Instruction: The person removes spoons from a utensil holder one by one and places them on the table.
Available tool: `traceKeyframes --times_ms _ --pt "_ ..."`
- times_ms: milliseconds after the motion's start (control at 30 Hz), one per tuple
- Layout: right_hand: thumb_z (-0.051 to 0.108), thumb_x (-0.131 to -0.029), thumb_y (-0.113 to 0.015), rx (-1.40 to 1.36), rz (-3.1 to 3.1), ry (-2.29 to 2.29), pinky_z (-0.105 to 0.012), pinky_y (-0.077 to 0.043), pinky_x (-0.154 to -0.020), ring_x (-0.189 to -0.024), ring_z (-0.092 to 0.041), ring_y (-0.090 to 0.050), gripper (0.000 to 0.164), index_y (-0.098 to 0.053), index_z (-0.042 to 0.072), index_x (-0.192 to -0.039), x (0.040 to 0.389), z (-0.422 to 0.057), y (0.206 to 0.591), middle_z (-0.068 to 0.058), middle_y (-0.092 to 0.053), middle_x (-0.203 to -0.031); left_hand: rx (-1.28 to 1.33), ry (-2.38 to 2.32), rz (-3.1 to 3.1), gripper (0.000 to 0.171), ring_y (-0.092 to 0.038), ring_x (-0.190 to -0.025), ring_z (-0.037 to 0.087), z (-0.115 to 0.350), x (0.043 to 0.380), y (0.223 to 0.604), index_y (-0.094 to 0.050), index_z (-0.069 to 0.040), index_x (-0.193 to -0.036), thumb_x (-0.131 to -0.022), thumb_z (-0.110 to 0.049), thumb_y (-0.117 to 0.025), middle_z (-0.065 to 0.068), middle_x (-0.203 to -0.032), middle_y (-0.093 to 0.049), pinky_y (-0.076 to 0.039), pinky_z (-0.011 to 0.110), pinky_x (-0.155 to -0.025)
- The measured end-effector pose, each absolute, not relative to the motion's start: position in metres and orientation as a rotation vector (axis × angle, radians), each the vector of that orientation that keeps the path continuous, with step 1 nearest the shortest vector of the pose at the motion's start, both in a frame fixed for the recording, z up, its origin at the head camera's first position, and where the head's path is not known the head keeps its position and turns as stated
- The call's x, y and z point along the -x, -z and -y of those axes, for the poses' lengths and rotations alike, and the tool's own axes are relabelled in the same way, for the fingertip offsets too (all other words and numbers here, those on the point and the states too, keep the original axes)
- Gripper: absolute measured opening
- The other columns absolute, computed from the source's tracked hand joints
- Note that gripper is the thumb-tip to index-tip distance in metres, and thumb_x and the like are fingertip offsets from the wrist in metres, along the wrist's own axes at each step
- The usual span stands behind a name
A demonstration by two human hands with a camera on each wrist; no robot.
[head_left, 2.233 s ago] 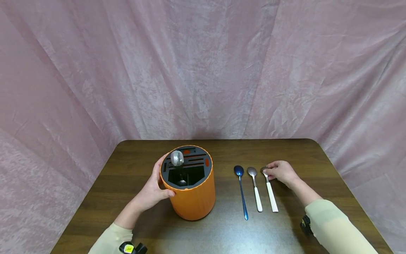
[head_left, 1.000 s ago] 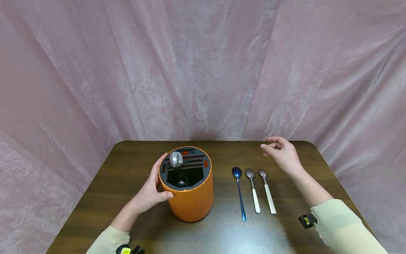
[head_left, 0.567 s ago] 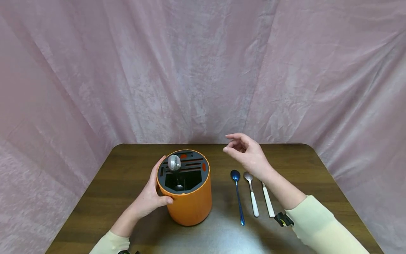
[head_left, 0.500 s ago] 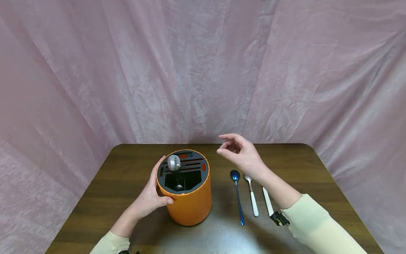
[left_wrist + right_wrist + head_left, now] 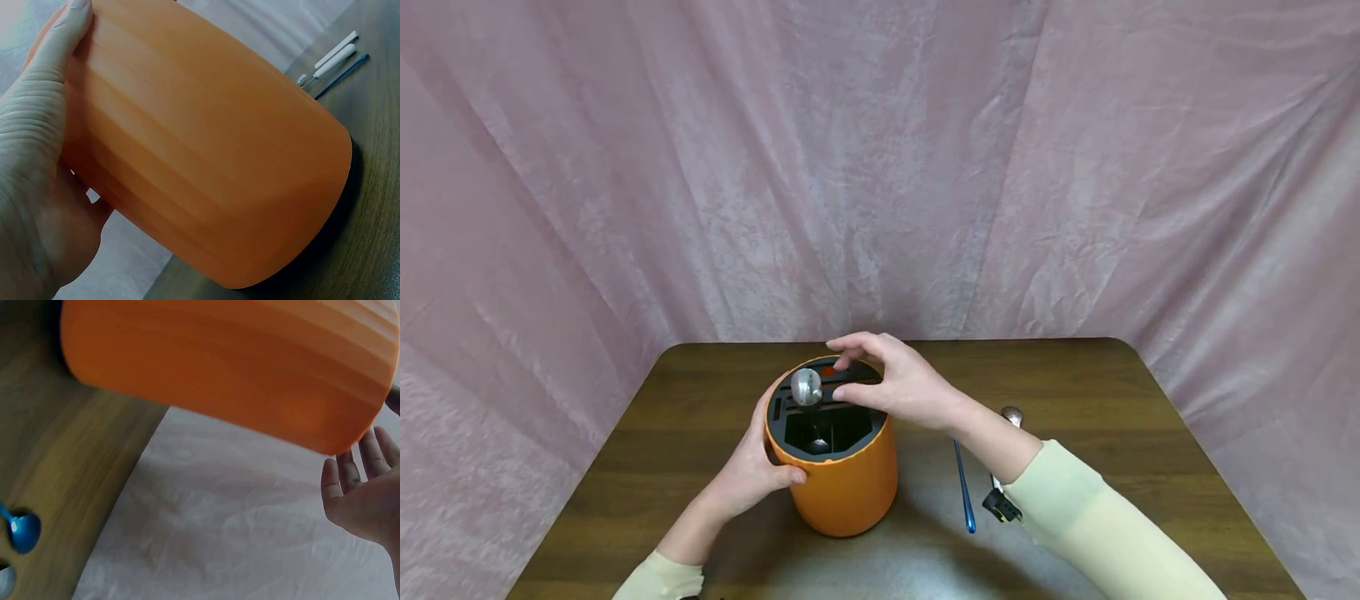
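Spoon (image 5: pixel 807 387) in orng holder (image 5: pixel 848 498), just beside R grip (image 5: pixel 901 385)

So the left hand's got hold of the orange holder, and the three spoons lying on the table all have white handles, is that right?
Not quite: the handles aren't all white. The left wrist view shows two white handles and one blue handle. The left hand does hold the orange holder.

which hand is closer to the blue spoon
Right: the right hand is over the orange holder, its forearm crossing above the blue spoon; the left hand grips the holder's side away from the spoon.
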State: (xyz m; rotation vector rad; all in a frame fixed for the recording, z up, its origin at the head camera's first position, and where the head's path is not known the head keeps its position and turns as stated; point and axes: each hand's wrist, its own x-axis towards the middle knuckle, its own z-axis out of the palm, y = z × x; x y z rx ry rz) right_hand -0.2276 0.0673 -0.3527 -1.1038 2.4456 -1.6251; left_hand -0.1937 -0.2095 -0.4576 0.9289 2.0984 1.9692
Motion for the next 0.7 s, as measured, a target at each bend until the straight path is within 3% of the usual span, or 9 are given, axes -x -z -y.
traceKeyframes --times_ms 200,400,700 --pt "0.029 -0.087 -0.084 1.158 -2.587 1.440 -0.046 -0.043 -0.099 -0.111 -0.010 -0.053 0.052 -0.064 0.027 -0.135 0.227 -0.050 0.349 0.009 -0.071 -0.108 -0.955 -1.981 -2.085 0.115 -0.042 -0.139 0.025 0.209 0.194 0.456 -0.005 -0.026 -0.164 -0.082 -0.048 -0.083 0.009 -0.163 -0.021 -0.041 0.028 -0.109" --pt "0.029 -0.086 -0.086 1.133 -2.639 1.371 -0.040 -0.042 -0.095 -0.107 -0.011 -0.053 0.051 -0.065 0.022 -0.132 0.226 -0.041 0.348 0.015 -0.068 -0.103 -0.960 -1.993 -2.076 0.116 -0.040 -0.141 0.023 0.209 0.194 0.455 -0.005 -0.026 -0.164 -0.081 -0.049 -0.083 0.010 -0.164 -0.021 -0.040 0.026 -0.109" --pt "0.030 -0.083 -0.088 1.123 -2.695 1.315 -0.036 -0.041 -0.093 -0.105 -0.010 -0.055 0.046 -0.067 0.025 -0.124 0.229 -0.036 0.350 0.021 -0.067 -0.095 -0.980 -2.004 -2.069 0.117 -0.039 -0.143 0.023 0.208 0.197 0.455 -0.006 -0.025 -0.164 -0.080 -0.049 -0.084 0.012 -0.162 -0.024 -0.038 0.026 -0.111"
